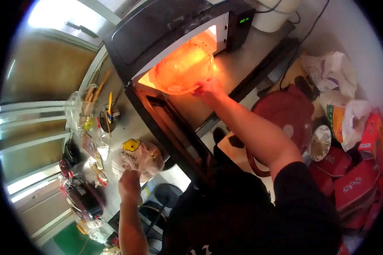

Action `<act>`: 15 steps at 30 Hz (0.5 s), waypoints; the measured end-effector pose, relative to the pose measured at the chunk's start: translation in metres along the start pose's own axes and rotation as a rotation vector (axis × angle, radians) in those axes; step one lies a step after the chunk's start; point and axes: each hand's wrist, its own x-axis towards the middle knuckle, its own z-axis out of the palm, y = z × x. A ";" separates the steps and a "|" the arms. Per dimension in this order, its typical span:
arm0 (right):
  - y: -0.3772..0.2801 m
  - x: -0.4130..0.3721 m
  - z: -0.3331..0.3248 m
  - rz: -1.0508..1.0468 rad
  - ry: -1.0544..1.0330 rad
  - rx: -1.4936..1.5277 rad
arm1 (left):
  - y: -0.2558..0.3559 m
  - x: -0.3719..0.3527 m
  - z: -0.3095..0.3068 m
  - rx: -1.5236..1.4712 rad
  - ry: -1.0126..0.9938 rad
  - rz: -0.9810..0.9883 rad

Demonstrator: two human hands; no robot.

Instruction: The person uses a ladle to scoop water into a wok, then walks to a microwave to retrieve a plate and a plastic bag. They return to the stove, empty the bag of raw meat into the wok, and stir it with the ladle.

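While the right hand (209,87) has its fingers closed on the rim of the orange-lit bowl (181,70) in the open microwave (151,36), the left hand (130,183) pinches a plastic bag (145,160) above the counter (125,124).

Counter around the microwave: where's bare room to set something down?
Bare metal counter between the utensil pot and the open door of the microwave. Another patch between its display and the counter's dark edge. Crowded: around the bag in the left hand, down toward the dark appliance.
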 end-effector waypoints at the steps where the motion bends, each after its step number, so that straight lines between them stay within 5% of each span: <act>1: -0.007 -0.023 0.001 0.003 0.001 0.027 | 0.000 0.001 0.001 -0.005 -0.001 -0.005; 15: -0.061 -0.070 0.011 0.058 0.044 0.042 | 0.015 0.010 -0.008 -0.174 0.100 -0.086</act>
